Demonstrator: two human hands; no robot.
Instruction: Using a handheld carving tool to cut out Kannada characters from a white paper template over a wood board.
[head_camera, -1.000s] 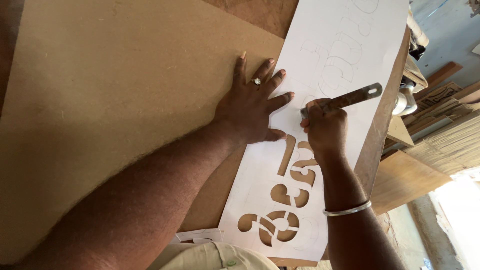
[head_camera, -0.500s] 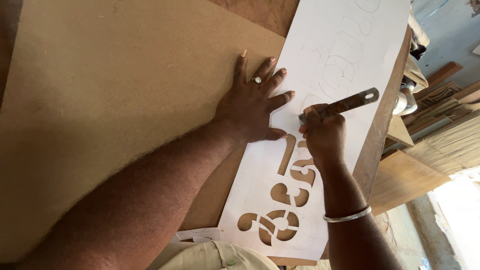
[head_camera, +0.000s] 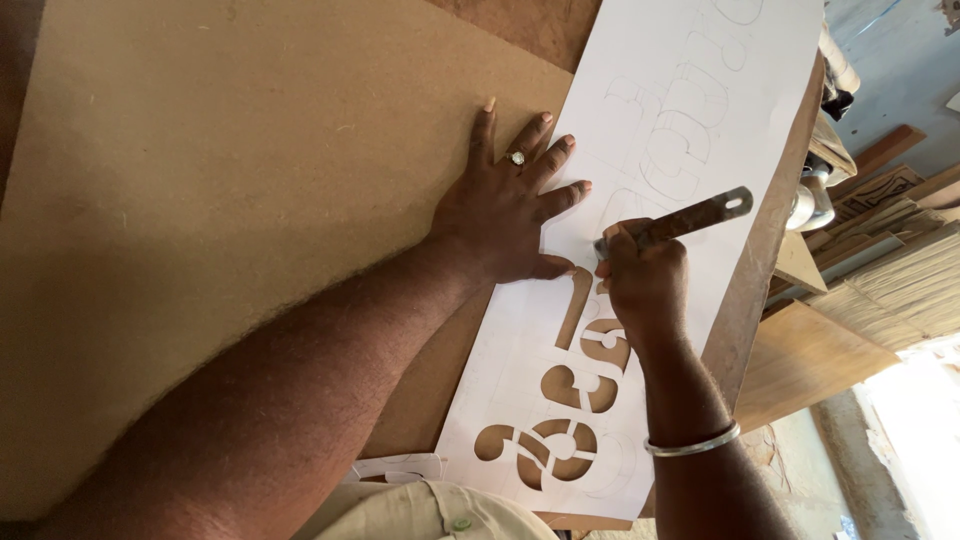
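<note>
Cutting a stencil from white paper on a brown board.

The left hand (head_camera: 500, 215), fingers spread, presses the paper sheet (head_camera: 700, 110) flat on the board (head_camera: 220, 200); the right hand (head_camera: 645, 280) grips a metal blade (head_camera: 690, 218). Best practice: anchor close to the cut, follow the pencilled outlines (head_camera: 680, 130) slowly.

Sheet (head_camera: 690, 90): white; faint grey pencilled outlines of curved letter shapes on the upper part; cut-out shapes on the lower part showing brown beneath.
Board (head_camera: 230, 180): plain tan, finely flecked.
Knife (head_camera: 690, 215): dull grey metal with brownish patches.
Ring (head_camera: 517, 157): silver, pale stone.
Bangle (head_camera: 692, 444): plain silver.
Garment (head_camera: 430, 512): khaki, with a matching pale button.
Planks (head_camera: 900, 270): light brown, lined grain.
Scrap (head_camera: 395, 467): white.
</note>
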